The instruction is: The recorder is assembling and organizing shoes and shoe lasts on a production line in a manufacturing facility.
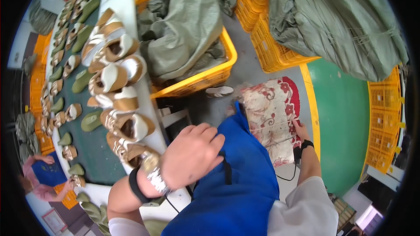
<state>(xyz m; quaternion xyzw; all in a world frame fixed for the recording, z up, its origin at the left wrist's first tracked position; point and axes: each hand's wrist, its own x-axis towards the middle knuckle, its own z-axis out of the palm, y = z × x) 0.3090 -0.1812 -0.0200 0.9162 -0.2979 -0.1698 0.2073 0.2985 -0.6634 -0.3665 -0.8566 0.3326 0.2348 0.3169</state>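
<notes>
My left hand (194, 155) is raised in front of my blue apron (245, 170), back up and fingers curled in. Its palm side is hidden, so I cannot see whether anything is in it. A shiny watch and a black band circle that wrist. Lower right, my right hand (301, 132) grips the edge of a worn floral cushion (267, 118) with red trim and string across it. A black band with a small dark device and a cable is on the right wrist. Left of my hands, brown-and-white shoes (127, 126) crowd the white table edge (151, 113).
A green conveyor belt (100, 157) carries shoes and green shoe lasts (91, 121). Yellow crates (201, 81) with grey-green sheeting (183, 26) stand ahead. A loose shoe (219, 91) lies on the floor. Another person (41, 179) sits across the belt.
</notes>
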